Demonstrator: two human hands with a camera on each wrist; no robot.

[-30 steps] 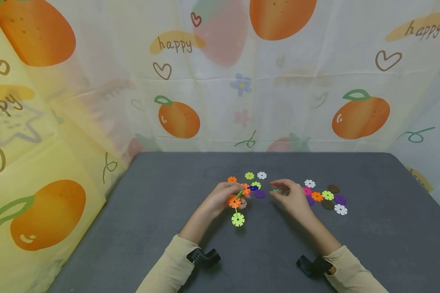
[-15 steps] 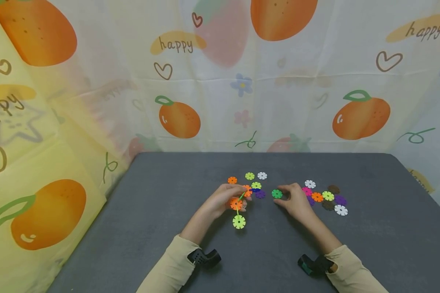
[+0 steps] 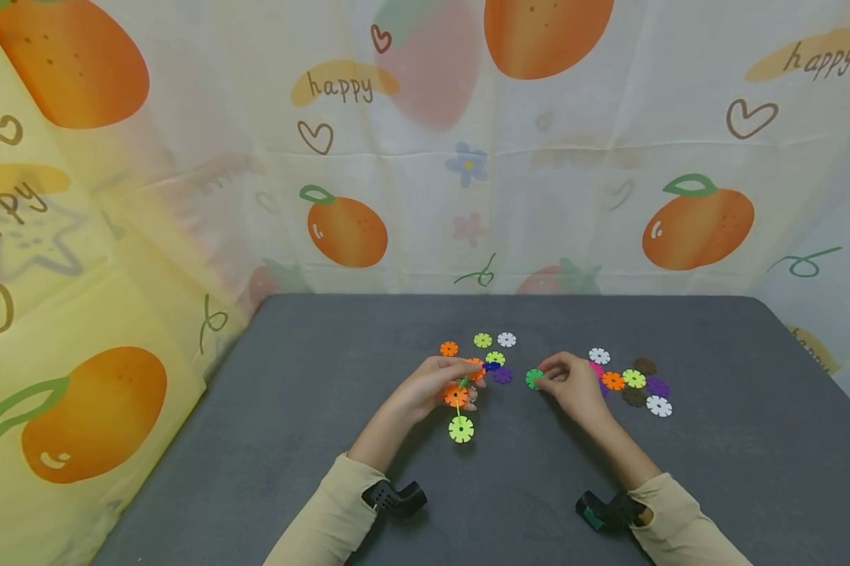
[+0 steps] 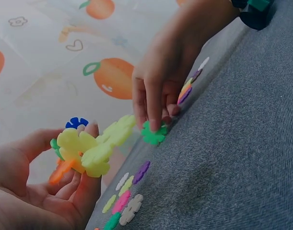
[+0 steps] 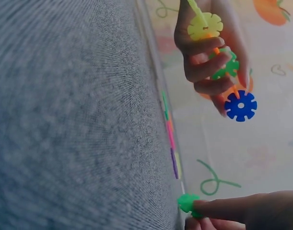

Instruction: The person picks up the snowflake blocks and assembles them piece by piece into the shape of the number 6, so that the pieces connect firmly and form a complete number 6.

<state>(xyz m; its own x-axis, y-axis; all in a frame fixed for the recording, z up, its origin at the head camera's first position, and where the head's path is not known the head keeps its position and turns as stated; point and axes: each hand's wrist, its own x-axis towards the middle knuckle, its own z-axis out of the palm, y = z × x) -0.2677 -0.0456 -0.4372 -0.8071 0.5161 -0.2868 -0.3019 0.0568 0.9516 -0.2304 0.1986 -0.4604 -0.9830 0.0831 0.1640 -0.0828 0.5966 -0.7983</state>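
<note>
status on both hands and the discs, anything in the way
Left hand holds linked discs. Right hand pinches green disc, apart from them. Loose purple disc lies between hands.

I read "happy" [image 3: 340, 88] twice on the fruit-print cloth [image 3: 410, 189] facing me; on the yellowish cloth [image 3: 49, 314] at my left, a cut-off "ppy" [image 3: 10, 206].

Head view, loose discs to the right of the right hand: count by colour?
White discs: 2
Brown discs: 2
Purple discs: 2
Pink disc: 1
Orange disc: 1
Yellow-green disc: 1
Total: 9 visible; the right hand may hide more.
</note>
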